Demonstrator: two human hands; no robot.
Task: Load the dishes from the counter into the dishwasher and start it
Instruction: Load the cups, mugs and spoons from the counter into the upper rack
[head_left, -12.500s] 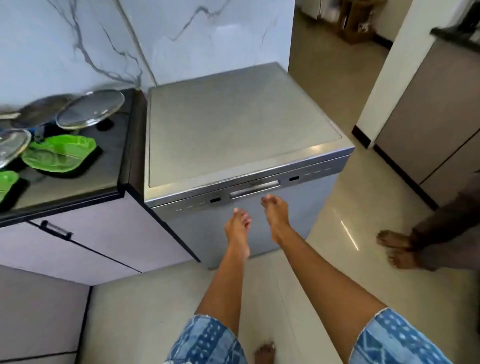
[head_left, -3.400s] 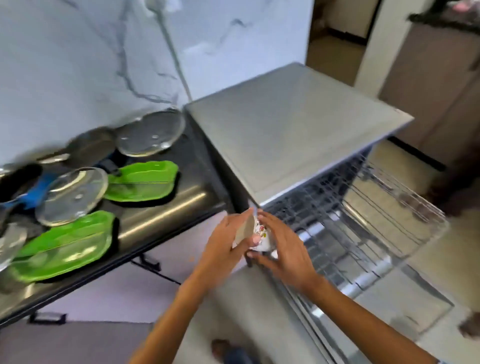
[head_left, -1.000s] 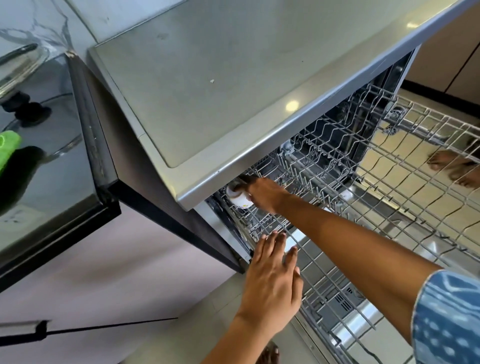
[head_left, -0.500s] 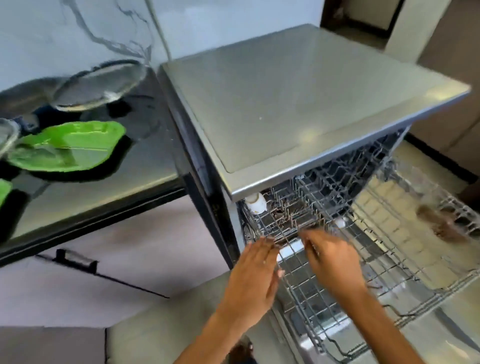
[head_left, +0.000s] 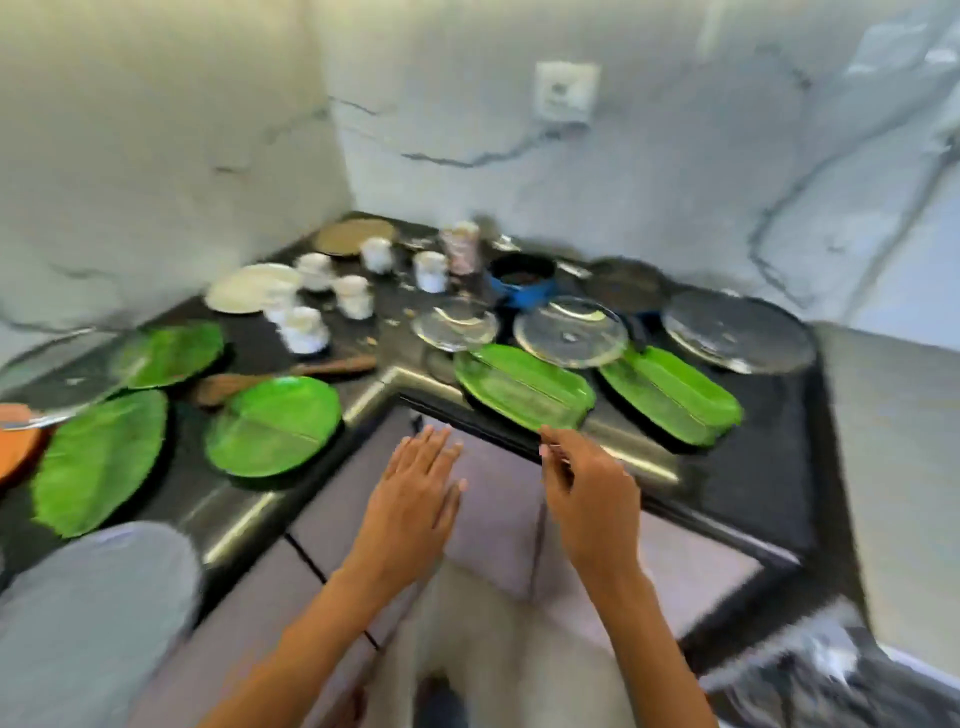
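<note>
The black corner counter (head_left: 753, 467) carries the dishes. Several green leaf-shaped plates lie along its front, one (head_left: 523, 385) just beyond my right hand and another (head_left: 272, 426) left of my left hand. Several white cups (head_left: 304, 327) stand further back near a white plate (head_left: 249, 288). Glass lids (head_left: 570, 331) and a blue pot (head_left: 522, 283) sit at the back right. My left hand (head_left: 415, 499) hovers flat with straight fingers in front of the counter edge, holding nothing. My right hand (head_left: 587, 488) is beside it, fingers loosely bent, also empty. The dishwasher top (head_left: 898, 467) shows at the right.
A wooden spatula (head_left: 280, 376) lies between the green plates. An orange dish (head_left: 15, 441) sits at the far left edge. A wall socket (head_left: 565, 93) is on the marble wall. Part of the dishwasher rack (head_left: 831, 680) shows at the bottom right. The view is blurred.
My view has swung left from the open dishwasher rack to the counter. Both hands have left the rack and now hover empty before the counter edge. The white cup stayed in the rack.
</note>
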